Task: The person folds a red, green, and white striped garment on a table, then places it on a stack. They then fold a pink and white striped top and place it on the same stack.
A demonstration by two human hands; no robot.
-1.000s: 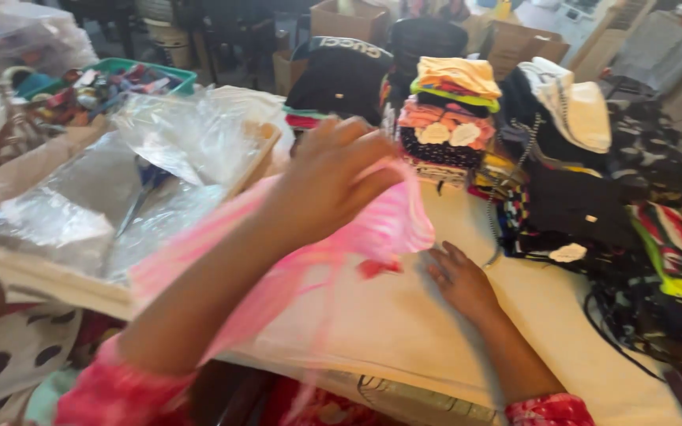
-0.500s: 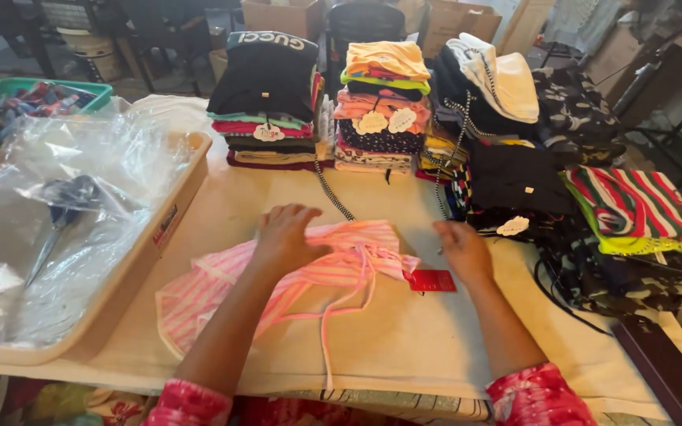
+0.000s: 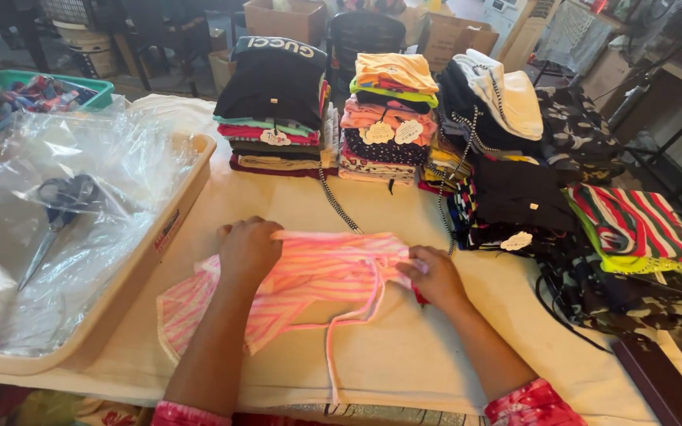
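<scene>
We have the pink striped garment spread flat near the front edge of the tabletop, its long axis running left to right between our two hands. Our left hand rests palm down on the garment's upper left part, fingers curled over the top hem, pressing the cloth rather than lifting it. Our right hand sits at the garment's right end, fingers bent and pinching the folded edge there. So both hands are already on the cloth, one at each end, neither clearly nearer its middle. A thin pink strap trails from the garment toward the front edge.

Along the far edge stand stacks of folded clothes, with a green and red striped piece toward the right edge. To the left a beige tray holds clear plastic bags with scissors under them.
</scene>
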